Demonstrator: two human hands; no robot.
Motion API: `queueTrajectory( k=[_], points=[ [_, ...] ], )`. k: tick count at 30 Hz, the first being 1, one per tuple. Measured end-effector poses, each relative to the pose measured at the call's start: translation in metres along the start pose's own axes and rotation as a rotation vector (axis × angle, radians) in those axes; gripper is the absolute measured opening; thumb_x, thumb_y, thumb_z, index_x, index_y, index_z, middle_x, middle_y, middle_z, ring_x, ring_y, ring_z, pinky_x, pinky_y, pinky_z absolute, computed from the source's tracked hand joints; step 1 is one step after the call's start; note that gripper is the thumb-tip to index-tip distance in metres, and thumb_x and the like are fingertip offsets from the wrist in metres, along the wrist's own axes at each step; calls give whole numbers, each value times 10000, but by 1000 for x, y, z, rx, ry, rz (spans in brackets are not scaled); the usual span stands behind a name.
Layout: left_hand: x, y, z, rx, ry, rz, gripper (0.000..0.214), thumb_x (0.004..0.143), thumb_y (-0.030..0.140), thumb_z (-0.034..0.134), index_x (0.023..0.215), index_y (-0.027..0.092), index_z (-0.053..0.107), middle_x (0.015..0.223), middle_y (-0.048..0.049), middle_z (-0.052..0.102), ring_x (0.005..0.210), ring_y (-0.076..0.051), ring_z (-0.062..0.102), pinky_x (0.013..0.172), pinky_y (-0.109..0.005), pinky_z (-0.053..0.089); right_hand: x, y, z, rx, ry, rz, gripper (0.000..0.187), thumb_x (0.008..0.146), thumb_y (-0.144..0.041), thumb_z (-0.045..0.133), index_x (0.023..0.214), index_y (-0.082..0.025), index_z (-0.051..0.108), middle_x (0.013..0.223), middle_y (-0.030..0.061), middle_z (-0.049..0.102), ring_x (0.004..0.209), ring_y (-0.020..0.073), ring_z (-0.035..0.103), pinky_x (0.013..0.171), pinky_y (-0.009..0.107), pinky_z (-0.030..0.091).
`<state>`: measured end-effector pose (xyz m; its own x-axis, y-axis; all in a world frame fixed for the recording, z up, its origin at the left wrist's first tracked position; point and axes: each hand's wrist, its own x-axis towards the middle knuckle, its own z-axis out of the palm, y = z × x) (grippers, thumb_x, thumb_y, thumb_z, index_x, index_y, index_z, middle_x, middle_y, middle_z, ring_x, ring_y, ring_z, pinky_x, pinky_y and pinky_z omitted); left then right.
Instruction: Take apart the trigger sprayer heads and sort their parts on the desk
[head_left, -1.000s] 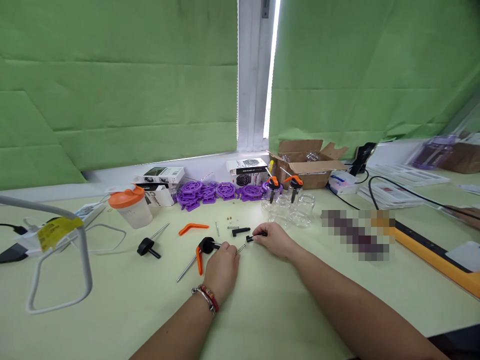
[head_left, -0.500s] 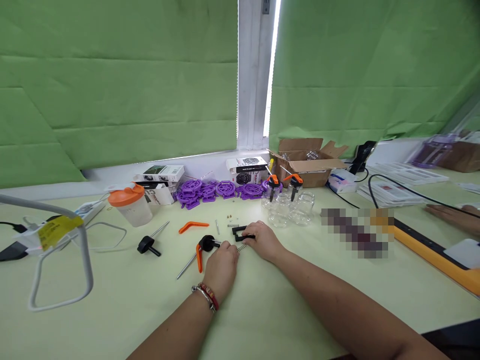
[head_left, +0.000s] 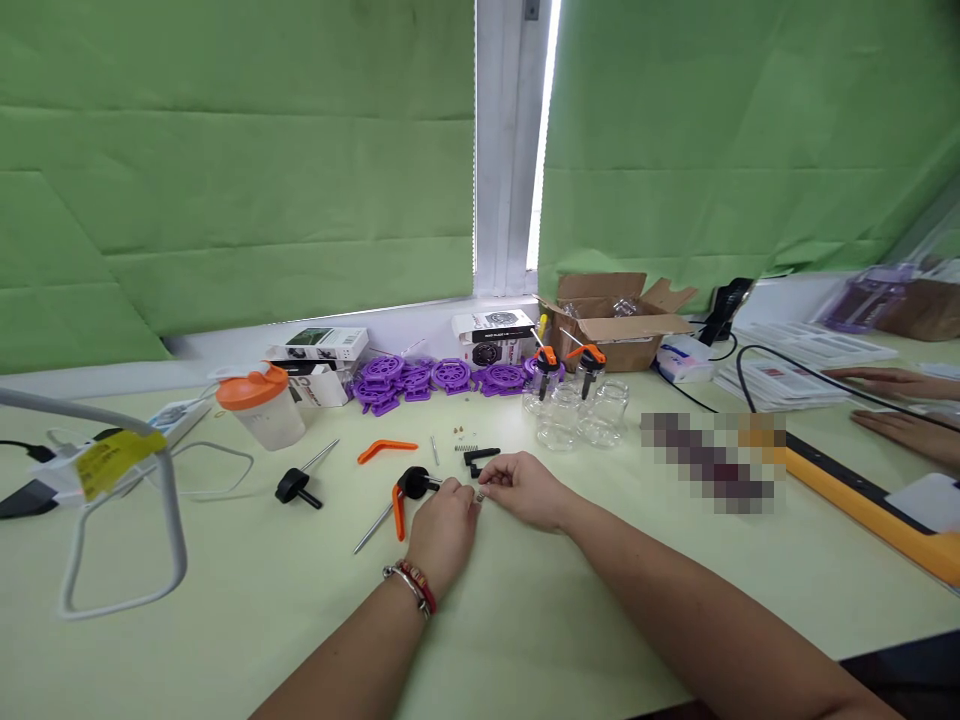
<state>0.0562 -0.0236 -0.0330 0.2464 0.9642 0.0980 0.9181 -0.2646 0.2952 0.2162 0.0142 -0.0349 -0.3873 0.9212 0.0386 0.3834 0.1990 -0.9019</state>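
Note:
My left hand [head_left: 444,530], with bracelets at the wrist, is closed at the fingertips around one end of a small metal spring [head_left: 480,495]. My right hand [head_left: 529,490] pinches the spring's other end. Close to my left fingers lies a black round cap [head_left: 414,483] with an orange lever [head_left: 398,512] and a metal rod [head_left: 373,528]. A black U-shaped frame [head_left: 480,456] rests on the table beyond my right fingers, partly hidden by them. Behind it lies a second spring [head_left: 466,448], with a metal pin [head_left: 435,450] and several tiny brass-coloured bits [head_left: 459,431].
Another orange lever [head_left: 386,447] and a black cap with a rod [head_left: 292,486] lie to the left. Purple plastic parts [head_left: 451,376], clear glass jars [head_left: 556,425] and a cardboard box [head_left: 619,340] stand behind. A cup [head_left: 270,415] is at left; another person's hands [head_left: 904,425] are at right.
My right hand has let go of the black frame, which stays on the table, and has moved slightly toward me onto the spring. My left hand is nearly still. Another person's hand has appeared at right.

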Motion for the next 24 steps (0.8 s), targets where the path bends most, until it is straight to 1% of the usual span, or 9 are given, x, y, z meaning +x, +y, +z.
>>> queueTrajectory(
  k=[3, 7, 9, 11, 13, 16, 20, 22, 24],
  points=[
    [0, -1, 1, -5, -3, -6, 196, 873, 247, 418, 783, 193, 584, 858, -34, 581, 745, -157, 571, 604, -256, 341, 1, -4, 0, -70, 14, -21, 138, 751, -266, 556, 787, -170, 649, 601, -30, 510, 551, 96, 429, 547, 223, 356],
    [0, -1, 1, -16, -1, 5, 188, 867, 237, 422, 801, 190, 592, 870, -42, 586, 752, -163, 573, 610, -258, 350, 1, -7, -1, -197, 34, -112, 141, 763, -237, 527, 736, -179, 653, 642, -15, 550, 591, 107, 451, 576, 233, 348],
    [0, -1, -1, -34, 5, 7, 193, 864, 230, 420, 792, 188, 595, 869, -45, 589, 747, -164, 574, 609, -260, 357, 1, -6, -1, -155, 45, -79, 127, 756, -232, 540, 726, -173, 648, 641, -13, 556, 595, 107, 450, 576, 236, 344],
    [-1, 0, -3, -75, 14, -1, 193, 860, 221, 423, 789, 185, 598, 857, -48, 593, 738, -166, 573, 609, -261, 369, 1, -3, -1, 17, 40, 36, 102, 745, -237, 567, 747, -162, 636, 604, -21, 537, 559, 97, 434, 547, 231, 336],
    [-3, 2, -6, -150, 43, -5, 192, 862, 219, 422, 807, 181, 602, 833, -50, 602, 738, -170, 572, 622, -264, 390, 1, 0, -1, 263, 11, 171, 107, 730, -245, 600, 769, -147, 619, 563, -31, 517, 504, 84, 416, 498, 222, 319],
    [-5, 3, -7, -307, 134, 41, 199, 879, 239, 417, 863, 180, 607, 813, -48, 619, 762, -172, 575, 676, -275, 428, -1, 1, 0, 589, -39, 309, 150, 716, -256, 642, 768, -119, 611, 552, -16, 534, 462, 73, 419, 447, 210, 291],
    [-6, 2, -4, -424, 285, 141, 199, 890, 244, 417, 927, 186, 604, 826, -43, 627, 775, -164, 580, 708, -282, 456, -6, -2, 6, 853, -166, 396, 160, 721, -235, 671, 763, -87, 627, 606, 24, 580, 498, 66, 481, 486, 202, 338],
    [-6, 1, -3, -436, 323, 169, 198, 886, 234, 426, 966, 182, 601, 831, -46, 624, 770, -161, 581, 702, -281, 467, -7, -4, 9, 920, -220, 400, 139, 737, -213, 665, 771, -83, 631, 618, 32, 591, 512, 68, 503, 512, 206, 363],
    [-5, -1, -3, -451, 333, 184, 226, 881, 219, 435, 1047, 182, 584, 867, -51, 625, 780, -157, 584, 707, -280, 478, -8, -5, 12, 957, -242, 401, 122, 752, -201, 659, 772, -85, 630, 624, 37, 600, 524, 72, 518, 528, 210, 377]
  ],
)
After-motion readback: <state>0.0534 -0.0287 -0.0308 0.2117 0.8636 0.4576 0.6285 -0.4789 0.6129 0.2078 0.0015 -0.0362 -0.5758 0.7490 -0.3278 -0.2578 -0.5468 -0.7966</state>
